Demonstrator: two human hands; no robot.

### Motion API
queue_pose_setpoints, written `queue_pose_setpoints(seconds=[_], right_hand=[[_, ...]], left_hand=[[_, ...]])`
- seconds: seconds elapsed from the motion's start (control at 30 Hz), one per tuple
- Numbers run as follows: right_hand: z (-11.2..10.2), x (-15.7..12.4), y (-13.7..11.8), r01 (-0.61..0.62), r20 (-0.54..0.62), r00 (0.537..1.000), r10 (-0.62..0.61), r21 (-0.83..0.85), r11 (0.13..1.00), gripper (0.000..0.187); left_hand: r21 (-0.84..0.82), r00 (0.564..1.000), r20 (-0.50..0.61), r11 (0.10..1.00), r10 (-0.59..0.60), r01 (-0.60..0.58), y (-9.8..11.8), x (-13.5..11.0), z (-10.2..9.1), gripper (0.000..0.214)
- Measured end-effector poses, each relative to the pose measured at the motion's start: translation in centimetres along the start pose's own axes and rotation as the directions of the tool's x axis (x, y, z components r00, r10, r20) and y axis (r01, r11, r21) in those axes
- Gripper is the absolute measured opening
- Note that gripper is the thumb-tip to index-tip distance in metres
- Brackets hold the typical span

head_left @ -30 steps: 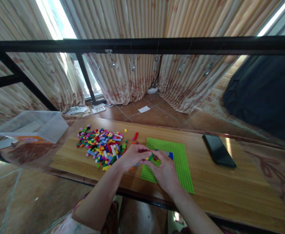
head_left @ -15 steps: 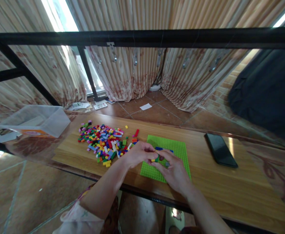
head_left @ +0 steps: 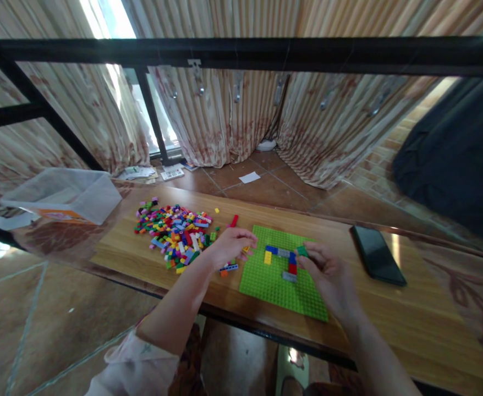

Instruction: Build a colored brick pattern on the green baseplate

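The right hand (head_left: 328, 272) has its grip pinched on a small green plastic brick (head_left: 302, 251) over the flat green studded baseplate (head_left: 266, 283) by the desk's (head_left: 390, 319) front edge. The left hand (head_left: 232, 243) is curled, and I cannot tell what its grip holds. The brick is best squared to the studs and pressed straight down.

A short pale sleeve (head_left: 138, 367) with a faint flower print covers the left upper arm; both forearms, the left hand (head_left: 230, 247) and the right hand (head_left: 329, 276) are bare.

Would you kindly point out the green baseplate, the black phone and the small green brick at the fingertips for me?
green baseplate (head_left: 272, 289): head view, bare studs near its front edge.
black phone (head_left: 377, 256): head view, middle of its screen.
green brick (head_left: 302, 251): head view, its top face.
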State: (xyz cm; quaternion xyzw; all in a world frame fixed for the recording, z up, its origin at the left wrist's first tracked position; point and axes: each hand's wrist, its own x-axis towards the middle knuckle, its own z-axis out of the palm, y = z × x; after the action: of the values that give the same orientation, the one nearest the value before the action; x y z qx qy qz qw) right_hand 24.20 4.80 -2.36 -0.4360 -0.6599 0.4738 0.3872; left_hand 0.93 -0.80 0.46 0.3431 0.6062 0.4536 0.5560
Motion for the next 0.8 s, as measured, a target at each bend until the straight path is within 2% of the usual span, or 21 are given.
queue_pose_setpoints(seconds=[0.1, 0.2, 0.4, 0.6, 0.8], right_hand=[[0.5, -0.5, 0.0, -0.020, 0.111, 0.993, 0.026, -0.053, 0.998, 0.030], [1.4, -0.9, -0.2, 0.047, 0.191, 0.981, -0.015, -0.161, 0.986, 0.020], [2.7, -1.0, -0.3, 0.164, 0.201, 0.975, -0.093, -0.376, 0.912, 0.015], [3.4, -0.9, -0.1, 0.212, 0.232, 0.966, -0.111, -0.477, 0.853, 0.011], [3.1, -0.5, -0.3, 0.285, 0.247, 0.954, -0.171, -0.563, 0.776, 0.015]], left_hand=[[0.135, 0.998, 0.062, 0.991, 0.008, -0.017, -0.5, -0.1, 0.5, 0.013], [0.250, 0.993, 0.112, 0.966, 0.044, -0.070, -1.2, 0.0, 0.7, 0.020], [0.433, 0.974, 0.209, 0.884, 0.091, -0.175, -2.0, 0.0, 0.8, 0.021], [0.578, 0.957, 0.258, 0.772, 0.136, -0.265, -1.8, -0.2, 0.9, 0.024], [0.677, 0.945, 0.294, 0.666, 0.145, -0.313, -1.9, 0.0, 0.9, 0.027]])
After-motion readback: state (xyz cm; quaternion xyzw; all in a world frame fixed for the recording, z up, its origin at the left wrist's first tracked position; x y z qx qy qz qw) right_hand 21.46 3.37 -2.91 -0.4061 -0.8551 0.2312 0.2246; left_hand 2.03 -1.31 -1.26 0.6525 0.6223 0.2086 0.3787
